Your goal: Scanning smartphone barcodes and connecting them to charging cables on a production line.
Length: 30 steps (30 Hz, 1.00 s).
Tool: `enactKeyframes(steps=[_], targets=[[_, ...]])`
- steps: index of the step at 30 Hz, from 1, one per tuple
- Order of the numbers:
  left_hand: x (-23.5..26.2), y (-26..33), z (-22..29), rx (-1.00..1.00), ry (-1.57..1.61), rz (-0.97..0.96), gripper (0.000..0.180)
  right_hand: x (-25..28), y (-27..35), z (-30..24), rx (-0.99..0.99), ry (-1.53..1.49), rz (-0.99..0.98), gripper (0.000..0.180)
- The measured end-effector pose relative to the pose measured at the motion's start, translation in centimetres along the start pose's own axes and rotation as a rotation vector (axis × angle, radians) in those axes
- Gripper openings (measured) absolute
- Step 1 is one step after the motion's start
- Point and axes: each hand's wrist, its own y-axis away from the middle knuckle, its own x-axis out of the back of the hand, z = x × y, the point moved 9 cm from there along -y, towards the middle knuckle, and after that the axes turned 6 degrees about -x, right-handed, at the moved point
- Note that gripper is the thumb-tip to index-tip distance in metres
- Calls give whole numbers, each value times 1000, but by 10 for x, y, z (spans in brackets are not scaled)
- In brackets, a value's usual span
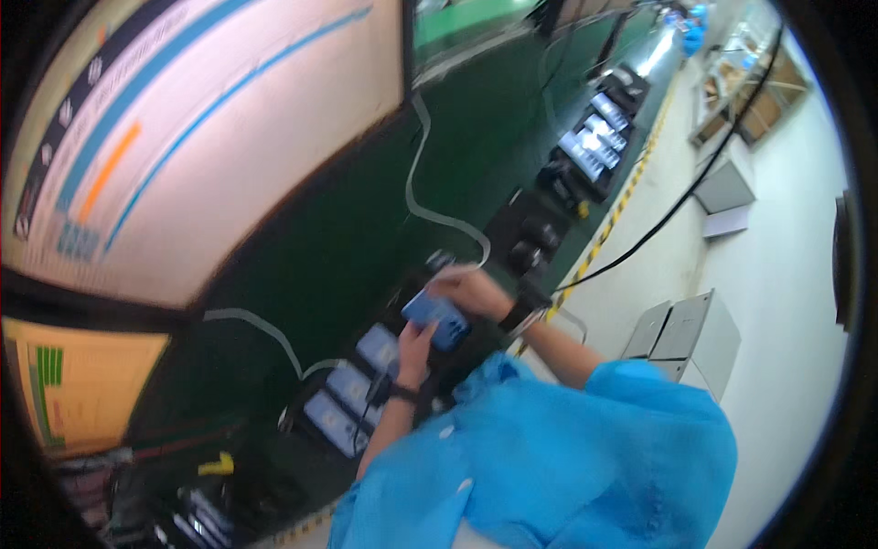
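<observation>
A blue smartphone (pixel 448 331), its camera lenses facing up, is held above the dark bench. My left hand (pixel 414 355) grips its near-left edge between thumb and fingers. At the phone's far edge, my right hand (pixel 474 291) has its fingers bent and pressed together against it; blur hides whether they also pinch a thin film. Close to my left wrist lies a row of pale blue phones on a black mat, among them one phone (pixel 377 348) nearest the hands and another phone (pixel 335 423) farther left. Dark bands circle both wrists.
A large monitor (pixel 238 137) fills the upper left, above a yellow sheet (pixel 87 384). White cables (pixel 421 174) cross the green bench. Lit phones (pixel 585 151) stand on black trays farther along. Yellow-black tape (pixel 622 215) marks the bench edge; grey boxes (pixel 690 334) are beyond it.
</observation>
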Motion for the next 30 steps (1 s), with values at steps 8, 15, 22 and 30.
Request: enactKeyframes(steps=[8,15,22,30], targets=[[-17,16,21,-94,-238,-35,25,-18,7,-6,-13,-173,-208,16],[-22,19,24,-48,-224,-61,25,-11,10,-17,20,-223,-194,15],[-23,21,32,-119,-234,-58,22,-12,15,-24,1,-150,-230,16],[-11,28,29,-145,-158,-58,33,-18,20,-30,127,13,-195,16]])
